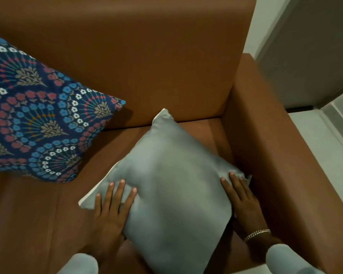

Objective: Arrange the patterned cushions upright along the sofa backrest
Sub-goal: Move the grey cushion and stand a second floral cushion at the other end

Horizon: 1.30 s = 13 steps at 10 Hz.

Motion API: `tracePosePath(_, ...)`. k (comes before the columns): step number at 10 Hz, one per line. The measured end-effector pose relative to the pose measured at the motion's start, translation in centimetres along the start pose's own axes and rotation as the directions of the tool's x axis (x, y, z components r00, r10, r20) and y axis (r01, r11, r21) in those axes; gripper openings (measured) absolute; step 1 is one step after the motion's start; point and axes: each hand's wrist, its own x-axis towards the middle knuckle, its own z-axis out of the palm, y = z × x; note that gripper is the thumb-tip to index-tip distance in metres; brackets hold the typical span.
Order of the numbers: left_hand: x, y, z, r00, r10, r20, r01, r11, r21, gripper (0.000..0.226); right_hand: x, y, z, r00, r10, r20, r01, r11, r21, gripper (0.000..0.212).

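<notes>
A plain grey cushion [170,186] lies on the brown sofa seat [34,218], turned like a diamond with one corner toward the backrest [143,60]. My left hand [111,210] grips its left edge, fingers spread on top. My right hand [242,200], with a bracelet at the wrist, holds its right corner beside the armrest [275,151]. A dark blue cushion with a floral pattern [38,119] leans tilted against the backrest at the left, partly cut off by the frame edge.
The sofa's right armrest rises close beside the grey cushion. Past it are a pale wall [313,46] and light floor [313,135]. Bare seat shows between the two cushions and at the front left.
</notes>
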Motion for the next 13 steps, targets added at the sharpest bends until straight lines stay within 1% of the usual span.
tracePosePath(1, 1.2, 0.6, -1.0, 0.980, -0.057, -0.193, -0.012, 0.941, -0.339, 0.071, 1.4, 0.7, 0.0, 0.991, -0.050, -0.125, 0.065, 0.990, 0.122, 0.078)
tracePosePath(2, 2.9, 0.1, -3.9, 0.953, -0.064, -0.297, -0.098, 0.860, -0.502, 0.055, 2.9, 0.3, -2.3, 0.964, -0.067, -0.259, 0.114, 0.979, 0.170, 0.063)
tracePosePath(3, 5.4, -0.8, -11.6, 0.832, -0.425, -0.356, 0.334, 0.897, -0.290, 0.052, 5.3, -1.0, -7.2, 0.925, -0.094, -0.369, 0.178, 0.964, 0.200, 0.039)
tracePosePath(4, 8.2, 0.5, -17.1, 0.897, -0.172, -0.408, -0.183, 0.694, -0.696, 0.017, 7.8, -2.7, -13.0, 0.899, -0.054, -0.435, 0.195, 0.938, 0.286, 0.022)
tracePosePath(5, 10.9, -1.2, -19.3, 0.862, -0.363, -0.353, -0.043, 0.642, -0.766, 0.013, 11.0, -4.0, -18.0, 0.846, 0.044, -0.531, 0.135, 0.946, 0.294, 0.025)
tracePosePath(6, 15.5, -1.3, -22.7, 0.838, -0.408, -0.363, -0.001, 0.663, -0.748, 0.019, 15.3, -3.9, -21.5, 0.837, 0.076, -0.542, 0.097, 0.954, 0.283, 0.019)
tracePosePath(7, 19.4, -1.3, -23.1, 0.791, -0.490, -0.367, 0.020, 0.620, -0.784, 0.028, 19.9, -2.1, -22.7, 0.856, 0.120, -0.503, 0.036, 0.957, 0.289, 0.022)
tracePosePath(8, 23.0, -1.8, -21.1, 0.774, -0.566, -0.285, 0.144, 0.595, -0.791, 0.031, 23.4, -0.7, -21.8, 0.881, 0.174, -0.440, -0.039, 0.953, 0.300, 0.026)
tracePosePath(9, 25.0, -2.6, -19.2, 0.766, -0.600, -0.231, 0.184, 0.548, -0.816, 0.031, 25.2, -0.1, -20.4, 0.858, 0.184, -0.480, -0.014, 0.942, 0.337, 0.019)
tracePosePath(10, 26.3, -2.0, -18.6, 0.683, -0.644, -0.344, 0.188, 0.611, -0.769, 0.024, 26.4, -0.7, -20.1, 0.856, 0.131, -0.500, 0.033, 0.952, 0.305, 0.016)
tracePosePath(11, 26.7, -0.1, -18.6, 0.622, -0.613, -0.488, 0.196, 0.725, -0.660, 0.020, 26.7, -1.0, -20.7, 0.861, 0.163, -0.482, -0.004, 0.949, 0.315, 0.018)
tracePosePath(12, 25.4, 0.1, -18.7, 0.576, -0.532, -0.620, 0.107, 0.801, -0.589, 0.025, 25.8, -2.3, -21.2, 0.815, 0.156, -0.558, 0.040, 0.946, 0.322, 0.022)
tracePosePath(13, 23.5, -0.6, -19.0, 0.609, -0.480, -0.631, 0.057, 0.820, -0.569, 0.028, 23.8, -4.8, -21.0, 0.700, 0.037, -0.713, 0.241, 0.928, 0.285, 0.022)
